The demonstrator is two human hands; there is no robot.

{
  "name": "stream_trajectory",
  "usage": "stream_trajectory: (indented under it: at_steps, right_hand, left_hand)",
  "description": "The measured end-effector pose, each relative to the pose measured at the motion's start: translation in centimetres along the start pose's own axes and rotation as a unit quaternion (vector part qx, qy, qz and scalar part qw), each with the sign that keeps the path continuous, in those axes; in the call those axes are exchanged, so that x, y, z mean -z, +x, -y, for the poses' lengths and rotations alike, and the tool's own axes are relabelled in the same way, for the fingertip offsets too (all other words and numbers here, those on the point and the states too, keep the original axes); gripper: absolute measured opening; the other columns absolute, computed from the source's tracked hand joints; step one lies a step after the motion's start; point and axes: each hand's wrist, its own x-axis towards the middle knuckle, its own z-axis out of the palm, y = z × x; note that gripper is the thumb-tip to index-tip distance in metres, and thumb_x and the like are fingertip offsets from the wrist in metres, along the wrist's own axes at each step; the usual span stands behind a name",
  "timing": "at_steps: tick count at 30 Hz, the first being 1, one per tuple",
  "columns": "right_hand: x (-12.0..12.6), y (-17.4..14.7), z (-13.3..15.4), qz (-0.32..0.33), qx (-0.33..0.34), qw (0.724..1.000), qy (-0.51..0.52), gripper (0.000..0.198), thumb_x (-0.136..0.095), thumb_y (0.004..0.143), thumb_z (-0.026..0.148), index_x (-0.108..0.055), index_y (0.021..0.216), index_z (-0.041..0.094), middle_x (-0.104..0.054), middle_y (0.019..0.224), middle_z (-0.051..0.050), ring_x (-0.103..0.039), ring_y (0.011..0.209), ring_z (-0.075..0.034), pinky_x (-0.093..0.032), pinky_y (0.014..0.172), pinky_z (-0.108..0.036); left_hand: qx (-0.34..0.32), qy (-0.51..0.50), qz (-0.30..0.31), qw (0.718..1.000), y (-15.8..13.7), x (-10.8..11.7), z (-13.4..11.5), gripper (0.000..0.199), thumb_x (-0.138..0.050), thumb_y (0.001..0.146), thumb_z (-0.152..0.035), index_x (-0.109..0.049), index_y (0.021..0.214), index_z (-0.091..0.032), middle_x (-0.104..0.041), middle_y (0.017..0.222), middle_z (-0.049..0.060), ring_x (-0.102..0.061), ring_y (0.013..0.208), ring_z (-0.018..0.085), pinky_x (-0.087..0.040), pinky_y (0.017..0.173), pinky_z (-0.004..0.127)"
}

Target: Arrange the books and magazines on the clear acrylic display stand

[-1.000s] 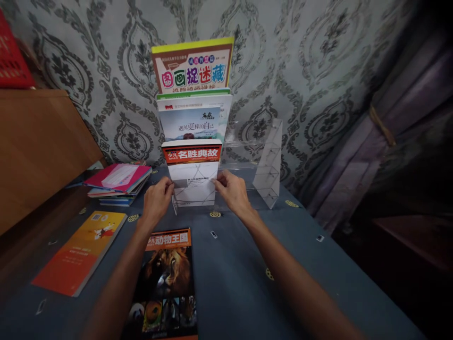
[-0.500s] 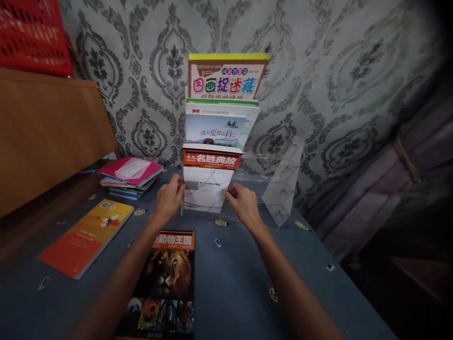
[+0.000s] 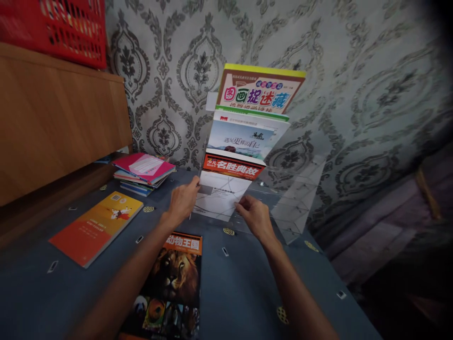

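Note:
A clear tiered display rack (image 3: pixel 300 203) holds several books, one above another. At its front stands a book with a white cover (image 3: pixel 221 196). My left hand (image 3: pixel 184 200) is closed at its left edge, with the fingertips partly hidden. On the opposite side, my right hand (image 3: pixel 255 215) pinches the right edge between thumb and fingers. Behind the white cover rise a book with a red title band (image 3: pixel 233 166), a pale blue book (image 3: pixel 244 137) and a yellow-topped book (image 3: pixel 260 89). A lion-cover book (image 3: pixel 179 274) lies flat below, partly covered by my left forearm.
An orange and yellow book (image 3: pixel 95 229) lies at the left, near a stack of books with a pink one on top (image 3: pixel 143 165). A wooden cabinet (image 3: pixel 63 113) carries a red basket (image 3: pixel 76 30). Patterned wallpaper stands behind, and a curtain (image 3: pixel 399 212) hangs at the right.
The view has turned left and tilted, so the rack and books appear farther right and more slanted. Both hands stay at the edges of the white-covered book.

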Motion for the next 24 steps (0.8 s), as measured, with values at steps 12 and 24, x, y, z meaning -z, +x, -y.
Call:
stream_trajectory:
  at_steps: [12, 24]
  right_hand:
    - [0.1, 0.1, 0.2, 0.004, -0.002, 1.000, -0.028, 0.012, -0.060, 0.078, 0.030, -0.059, 0.069, 0.022, -0.072, 0.067, -0.004, -0.067, 0.063, -0.021, -0.042, 0.061, -0.030]
    - [0.0, 0.2, -0.2, 0.009, 0.005, 1.000, 0.008, 0.011, -0.061, 0.076, 0.031, -0.060, 0.070, 0.022, -0.071, 0.067, -0.003, -0.066, 0.064, -0.020, -0.044, 0.059, -0.028]
  left_hand:
    - [-0.031, 0.068, -0.004, 0.997, 0.0, -0.5, 0.1, 0.032, -0.028, 0.105, -0.026, -0.048, 0.130, -0.021, -0.075, 0.099, 0.013, -0.074, 0.095, 0.026, -0.049, 0.074, 0.030]
    - [-0.077, 0.045, 0.021, 0.996, 0.8, 0.9, 1.7, 0.030, -0.033, 0.105, -0.034, -0.052, 0.126, -0.024, -0.075, 0.103, 0.010, -0.072, 0.097, 0.028, -0.047, 0.077, 0.032]
